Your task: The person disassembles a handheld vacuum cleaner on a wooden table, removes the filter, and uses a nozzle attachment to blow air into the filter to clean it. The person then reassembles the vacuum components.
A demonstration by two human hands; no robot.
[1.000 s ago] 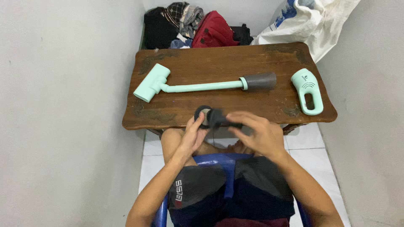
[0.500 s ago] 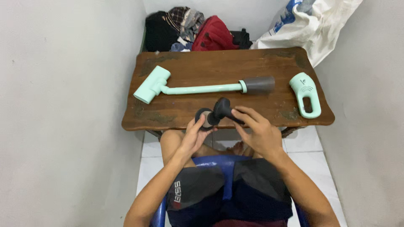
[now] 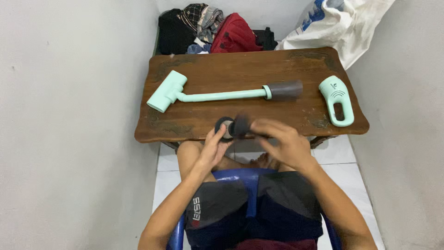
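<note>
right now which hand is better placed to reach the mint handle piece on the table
Right. The right hand sits nearer the mint handle piece at the table's right end, though its fingers grip the dark round part. The left hand is farther off, also on that part.

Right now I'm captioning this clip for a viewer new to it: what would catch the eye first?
The long mint-green vacuum wand, with its floor head at the left, lies across the brown wooden table. A matching mint handle piece sits at the table's right end. At the near edge, the left hand and right hand hold a dark round part, blurred.
</note>
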